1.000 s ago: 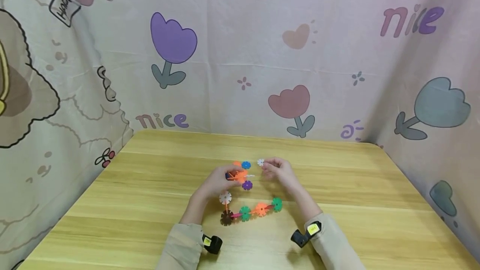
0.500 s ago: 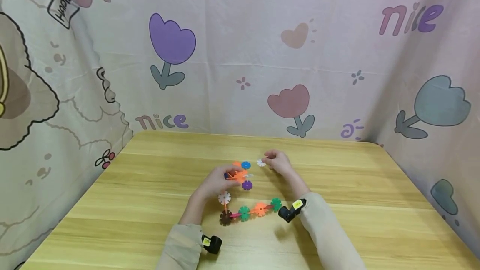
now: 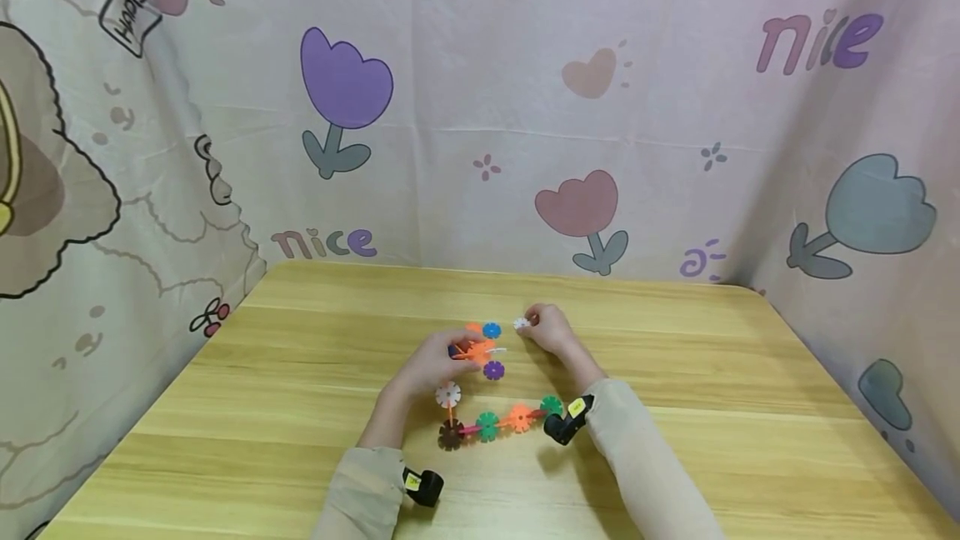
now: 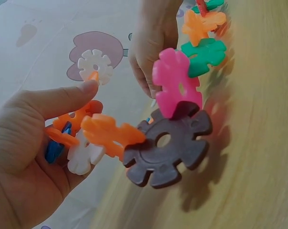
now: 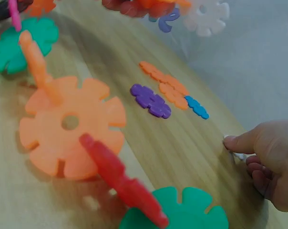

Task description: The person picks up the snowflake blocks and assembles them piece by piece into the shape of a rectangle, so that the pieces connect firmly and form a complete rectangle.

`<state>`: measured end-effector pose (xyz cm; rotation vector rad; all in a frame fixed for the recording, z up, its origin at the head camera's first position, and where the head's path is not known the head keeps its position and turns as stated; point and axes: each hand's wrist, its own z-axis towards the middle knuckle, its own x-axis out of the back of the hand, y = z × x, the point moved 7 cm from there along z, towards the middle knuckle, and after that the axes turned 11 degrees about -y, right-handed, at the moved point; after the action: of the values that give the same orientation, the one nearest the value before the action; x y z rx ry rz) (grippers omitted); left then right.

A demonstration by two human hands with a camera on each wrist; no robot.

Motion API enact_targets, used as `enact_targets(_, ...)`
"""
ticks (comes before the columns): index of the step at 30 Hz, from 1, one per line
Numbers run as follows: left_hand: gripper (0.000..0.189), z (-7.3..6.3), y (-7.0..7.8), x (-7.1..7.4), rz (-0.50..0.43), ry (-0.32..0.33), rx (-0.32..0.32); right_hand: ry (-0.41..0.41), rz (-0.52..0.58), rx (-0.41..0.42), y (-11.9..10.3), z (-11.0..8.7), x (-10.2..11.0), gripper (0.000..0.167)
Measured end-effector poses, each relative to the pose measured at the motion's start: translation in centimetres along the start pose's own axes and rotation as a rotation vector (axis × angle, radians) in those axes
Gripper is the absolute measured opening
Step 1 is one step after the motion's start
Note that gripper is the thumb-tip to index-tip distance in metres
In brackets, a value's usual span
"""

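Note:
My left hand [image 3: 435, 367] holds a chain of linked plastic snowflake discs above the table. In the left wrist view, the thumb presses an orange disc bearing a white disc [image 4: 95, 67]. A brown disc [image 4: 149, 152], a pink disc [image 4: 175, 81] and further green and orange discs follow along the chain. To the right, my right hand [image 3: 553, 330] pinches a small white snowflake disc [image 3: 521, 323] between thumb and fingers at the tabletop. The right wrist view shows this disc [image 5: 238, 155] mostly covered by the fingers.
Loose on the table lie a purple disc [image 5: 150, 101], a blue disc [image 5: 197, 107] and orange discs [image 5: 163, 81], between the hands. The wooden table [image 3: 300, 315] ends at a patterned curtain [image 3: 465, 90]. The chain's green end [image 3: 551, 405] lies near the right wrist camera [image 3: 567, 421].
My right forearm has swung left and forward, and its fingers have curled in around the white disc. The left hand and its chain have stayed nearly still.

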<state>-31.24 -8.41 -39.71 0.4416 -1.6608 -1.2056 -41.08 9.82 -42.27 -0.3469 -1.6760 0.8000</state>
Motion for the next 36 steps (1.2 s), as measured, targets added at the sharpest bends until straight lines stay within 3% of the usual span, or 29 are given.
enact_targets(10, 0.040, -0.3, -0.1, -0.1, 0.051, -0.002, 0.005, -0.038, 0.022, -0.027, 0.4, -0.2, -0.4, 0.027)
enact_targets(19, 0.039, -0.2, -0.2, 0.0, 0.048, 0.000, -0.004, -0.033, -0.026, 0.079, -0.1, -1.3, 0.0, 0.006)
enact_targets(26, 0.040, -0.2, 0.0, 0.1, 0.060, 0.002, 0.000, -0.142, 0.162, 0.089, -0.3, -2.6, -0.6, 0.008)
enact_targets(36, 0.039, 0.0, 0.0, 0.1, 0.066, 0.004, -0.012, -0.132, 0.367, 0.174, -2.3, -5.4, -0.5, 0.028)
